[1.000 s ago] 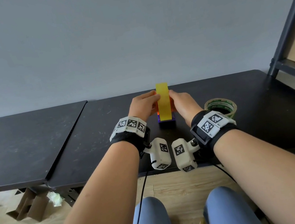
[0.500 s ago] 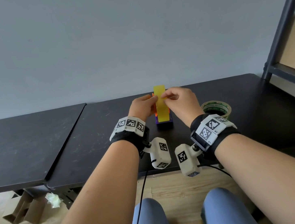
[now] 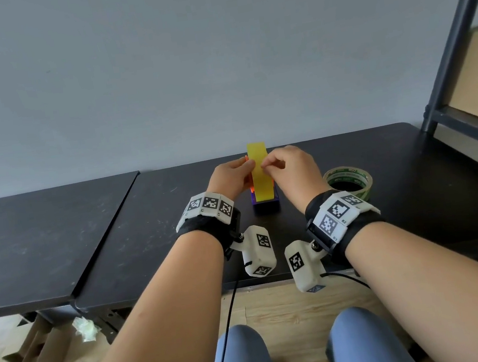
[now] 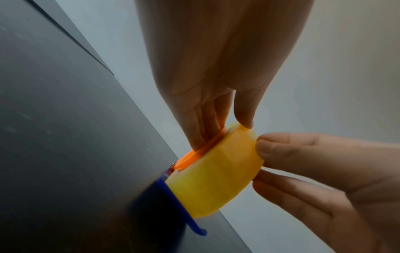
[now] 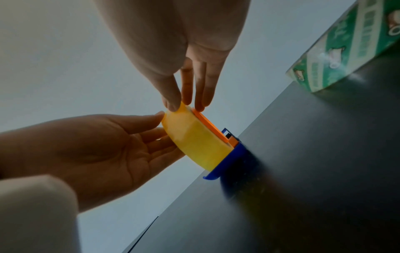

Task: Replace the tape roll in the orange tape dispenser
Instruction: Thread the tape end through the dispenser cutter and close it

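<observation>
A yellow tape roll (image 3: 260, 174) stands upright in the tape dispenser (image 3: 266, 206), which has orange side discs (image 4: 192, 156) and a blue base (image 5: 229, 159), on the black table (image 3: 145, 224). My left hand (image 3: 248, 165) holds it from the left, with fingers along the orange disc and thumb on the roll's rim. My right hand (image 3: 265, 166) pinches the roll's upper right edge between thumb and fingers (image 5: 173, 104). The wrist views show the roll (image 4: 218, 178) (image 5: 197, 140) between both hands. The roll's hub is hidden.
A green-printed tape roll (image 3: 349, 179) lies flat to the right of the dispenser, close behind my right wrist. Another black table (image 3: 40, 239) adjoins on the left. A dark metal shelf frame (image 3: 454, 37) rises at the right. Cardboard (image 3: 37, 347) lies on the floor.
My right hand has risen from the roll's lower right side to its upper edge and now pinches there. My left hand has stayed on the left side.
</observation>
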